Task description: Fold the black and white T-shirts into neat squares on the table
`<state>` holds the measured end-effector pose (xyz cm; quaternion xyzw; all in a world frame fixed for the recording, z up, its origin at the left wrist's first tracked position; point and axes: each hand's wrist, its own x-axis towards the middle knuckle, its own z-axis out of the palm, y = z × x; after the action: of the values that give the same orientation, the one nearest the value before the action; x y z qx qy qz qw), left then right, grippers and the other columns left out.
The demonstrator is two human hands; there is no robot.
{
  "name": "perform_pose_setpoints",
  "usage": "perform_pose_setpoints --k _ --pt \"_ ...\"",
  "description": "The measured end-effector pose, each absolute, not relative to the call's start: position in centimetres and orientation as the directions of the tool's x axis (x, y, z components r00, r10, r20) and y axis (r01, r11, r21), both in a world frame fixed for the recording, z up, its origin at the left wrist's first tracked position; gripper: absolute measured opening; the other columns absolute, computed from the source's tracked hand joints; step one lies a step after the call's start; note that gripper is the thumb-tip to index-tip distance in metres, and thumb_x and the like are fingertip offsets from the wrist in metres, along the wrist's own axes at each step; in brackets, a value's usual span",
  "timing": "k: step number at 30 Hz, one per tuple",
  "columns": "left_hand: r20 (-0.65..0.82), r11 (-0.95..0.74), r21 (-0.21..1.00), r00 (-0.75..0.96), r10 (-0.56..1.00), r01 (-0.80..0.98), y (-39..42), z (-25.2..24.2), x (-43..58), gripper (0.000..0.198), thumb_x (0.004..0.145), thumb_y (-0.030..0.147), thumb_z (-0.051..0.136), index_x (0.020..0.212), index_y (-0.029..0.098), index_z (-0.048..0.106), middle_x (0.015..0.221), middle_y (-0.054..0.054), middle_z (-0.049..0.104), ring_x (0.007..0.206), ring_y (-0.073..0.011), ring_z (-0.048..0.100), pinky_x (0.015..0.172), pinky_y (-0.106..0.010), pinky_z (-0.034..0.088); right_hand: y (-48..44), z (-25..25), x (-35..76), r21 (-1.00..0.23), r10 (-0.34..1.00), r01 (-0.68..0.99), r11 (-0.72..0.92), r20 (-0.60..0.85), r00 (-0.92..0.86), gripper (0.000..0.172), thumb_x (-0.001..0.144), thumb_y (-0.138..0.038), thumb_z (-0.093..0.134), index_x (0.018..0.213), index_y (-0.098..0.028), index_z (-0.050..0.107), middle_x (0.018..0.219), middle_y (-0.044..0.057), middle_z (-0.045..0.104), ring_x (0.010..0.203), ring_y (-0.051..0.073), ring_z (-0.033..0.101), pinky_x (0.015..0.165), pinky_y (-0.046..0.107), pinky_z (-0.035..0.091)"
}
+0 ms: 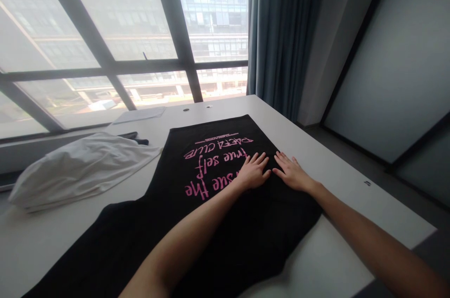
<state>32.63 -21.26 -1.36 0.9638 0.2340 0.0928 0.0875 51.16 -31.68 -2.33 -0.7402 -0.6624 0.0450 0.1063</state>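
Observation:
A black garment (211, 213) with pink lettering lies spread out on the white table (337, 251), its printed side up and the text upside down from here. My left hand (253, 171) rests flat on the fabric, fingers spread, partly covering the lettering. Just to its right, my right hand (290, 171) also lies on the cloth near the garment's right edge, fingers apart. The two hands are close together, with a narrow strip of black fabric between them. Neither hand grasps anything.
Left of the garment lies a crumpled light grey cloth (84, 167), with something dark behind it. A flat pale sheet (138, 115) and a small round dark disc (186, 109) are near the far edge. Windows stand behind the table, and a blue-grey curtain (281, 31) hangs at its far right.

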Motion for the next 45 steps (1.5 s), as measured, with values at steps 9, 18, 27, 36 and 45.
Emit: perform_pose_setpoints --k 9,18,27,36,45 --pt "0.131 -0.874 0.209 0.873 0.471 0.44 -21.19 -1.38 32.64 0.064 0.101 0.055 0.035 0.156 0.023 0.036 0.166 -0.005 0.024 0.153 -0.0318 0.02 0.123 -0.055 0.018 -31.62 -2.17 51.27 -0.253 0.976 0.964 -0.077 0.178 0.125 0.068 0.103 -0.056 0.026 0.159 -0.018 0.03 0.166 0.012 0.021 0.154 0.027 0.018 0.122 0.058 0.016" --pt "0.136 -0.877 0.2 0.874 0.466 0.437 -20.99 -1.67 32.7 0.066 0.101 0.055 0.035 0.156 0.02 0.035 0.166 -0.006 0.024 0.153 -0.0324 0.02 0.123 -0.055 0.018 -31.37 -2.72 51.75 -0.253 0.97 0.957 -0.142 0.155 0.185 0.07 0.102 -0.056 0.027 0.159 -0.016 0.029 0.165 0.013 0.023 0.153 0.028 0.02 0.122 0.058 0.017" --pt "0.148 -0.879 0.197 0.873 0.464 0.434 -21.0 -1.75 32.66 0.064 0.101 0.056 0.035 0.156 0.024 0.036 0.166 -0.005 0.025 0.153 -0.0312 0.021 0.123 -0.055 0.02 -31.41 -2.93 51.74 -0.241 0.978 0.963 -0.125 0.133 0.16 0.07 0.102 -0.056 0.028 0.159 -0.016 0.029 0.166 0.013 0.021 0.153 0.029 0.019 0.121 0.059 0.017" --pt "0.136 -0.874 0.204 0.872 0.471 0.44 -21.06 -1.59 32.64 0.063 0.101 0.056 0.035 0.156 0.025 0.036 0.166 -0.004 0.025 0.153 -0.031 0.021 0.123 -0.054 0.019 -31.31 -3.03 51.8 -0.243 0.976 0.968 -0.061 0.186 0.108 0.068 0.102 -0.054 0.03 0.16 -0.019 0.026 0.165 0.014 0.026 0.153 0.029 0.021 0.12 0.06 0.02" --pt "0.143 -0.877 0.204 0.873 0.466 0.435 -20.97 -1.8 32.67 0.064 0.101 0.056 0.035 0.156 0.024 0.035 0.166 -0.005 0.024 0.153 -0.0317 0.021 0.123 -0.054 0.018 -31.45 -2.95 51.81 -0.246 0.977 0.961 -0.124 0.137 0.161 0.069 0.101 -0.054 0.031 0.16 -0.018 0.027 0.165 0.014 0.022 0.153 0.03 0.019 0.12 0.06 0.019"
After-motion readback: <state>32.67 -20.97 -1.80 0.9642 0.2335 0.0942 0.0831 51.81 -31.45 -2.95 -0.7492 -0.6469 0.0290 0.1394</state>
